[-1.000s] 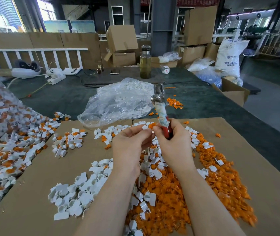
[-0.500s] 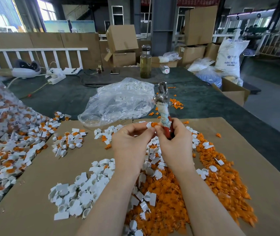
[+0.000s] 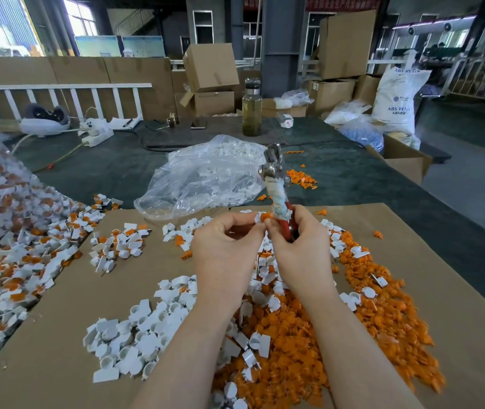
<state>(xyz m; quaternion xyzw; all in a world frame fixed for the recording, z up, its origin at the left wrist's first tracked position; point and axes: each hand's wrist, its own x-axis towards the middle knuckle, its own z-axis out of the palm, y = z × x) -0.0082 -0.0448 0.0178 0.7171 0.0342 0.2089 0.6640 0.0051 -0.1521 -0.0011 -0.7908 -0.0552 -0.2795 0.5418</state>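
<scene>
My left hand [image 3: 226, 249] pinches a small white and orange plastic piece [image 3: 261, 216] at its fingertips. My right hand [image 3: 303, 246] touches the same piece with thumb and forefinger while its other fingers grip red-handled pliers [image 3: 276, 190], whose cloth-wrapped handle and metal jaws point up and away. Both hands hover above a cardboard sheet [image 3: 158, 278]. A heap of orange parts [image 3: 383, 314] lies under and right of my hands, and loose white parts [image 3: 138, 335] lie to the lower left.
A clear bag of white parts [image 3: 206, 178] lies beyond the cardboard. A big bag and pile of joined white-orange pieces [image 3: 5, 231] fills the left. A bottle [image 3: 251, 107], power strip [image 3: 96, 134], boxes and a resin sack [image 3: 395, 98] stand at the back.
Both hands and the pliers have risen slightly and drifted a little right, with the small piece still pinched between them. The piles have not moved.
</scene>
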